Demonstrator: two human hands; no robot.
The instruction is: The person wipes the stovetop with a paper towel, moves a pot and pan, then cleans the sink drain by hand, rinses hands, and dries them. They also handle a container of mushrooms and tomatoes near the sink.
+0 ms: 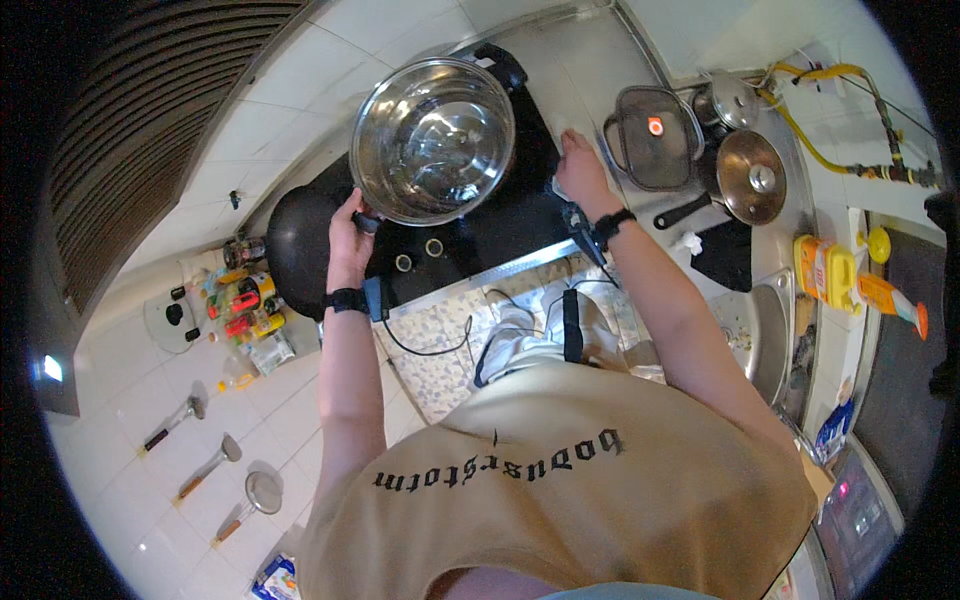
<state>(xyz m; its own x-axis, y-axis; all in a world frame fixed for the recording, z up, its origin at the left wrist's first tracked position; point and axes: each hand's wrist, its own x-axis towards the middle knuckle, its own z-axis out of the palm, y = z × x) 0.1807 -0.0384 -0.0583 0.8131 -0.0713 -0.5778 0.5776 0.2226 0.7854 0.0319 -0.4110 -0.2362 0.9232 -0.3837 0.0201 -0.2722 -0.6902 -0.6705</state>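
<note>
My left hand point(351, 232) grips the near black handle of a large stainless steel pot point(431, 142). The shiny inside of the pot faces me and holds no visible food. Its far black handle point(504, 69) points away. Beneath it lies the black gas hob point(480, 244), with two round control knobs near its front. My right hand point(581, 172) is at the hob's right edge, its fingers drawn together. Something pale shows under that palm, too hidden to name. A black wok point(300, 240) stands at the hob's left end, beside my left hand.
Right of the hob are a rectangular lidded dish point(652, 142), a glass-lidded pan point(750, 180) and a small lidded pot point(733, 97). A black cloth point(724, 255) lies near the steel sink point(772, 322). Condiment bottles point(251, 304) crowd the left. A range hood point(157, 105) overhangs there.
</note>
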